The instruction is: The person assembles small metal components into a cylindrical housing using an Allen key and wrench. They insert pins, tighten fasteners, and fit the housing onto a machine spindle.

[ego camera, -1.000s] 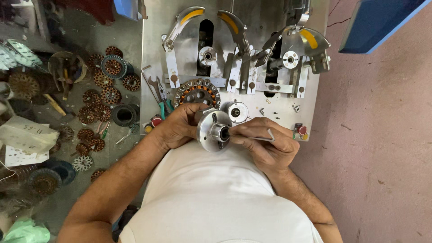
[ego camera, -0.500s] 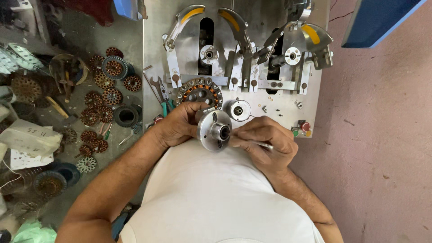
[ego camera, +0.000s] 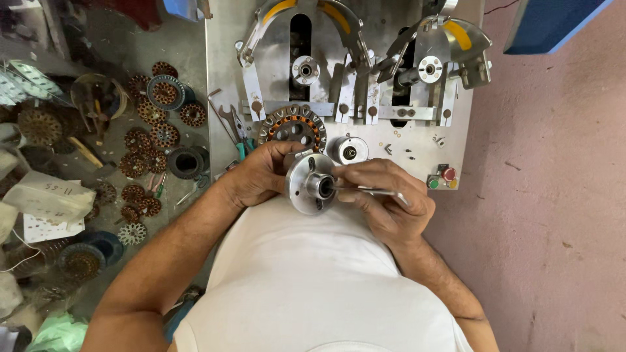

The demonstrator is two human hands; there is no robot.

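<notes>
My left hand grips a round silver metal flange with a central hub, held on edge in front of my chest. My right hand holds a thin metal tool whose tip points into the hub's bore. Just beyond my hands, a stator with orange-insulated copper windings lies on the metal machine plate. A small silver cylinder stands beside it.
The winding machine has two curved guards with yellow strips and two spindles. Red and green buttons sit at its near right corner. Several wound stators, wrenches and paper bags crowd the left bench.
The view has shifted slightly. My hands stay together on the flange, with the tool still at the hub; the right hand has edged a little closer to the part.
</notes>
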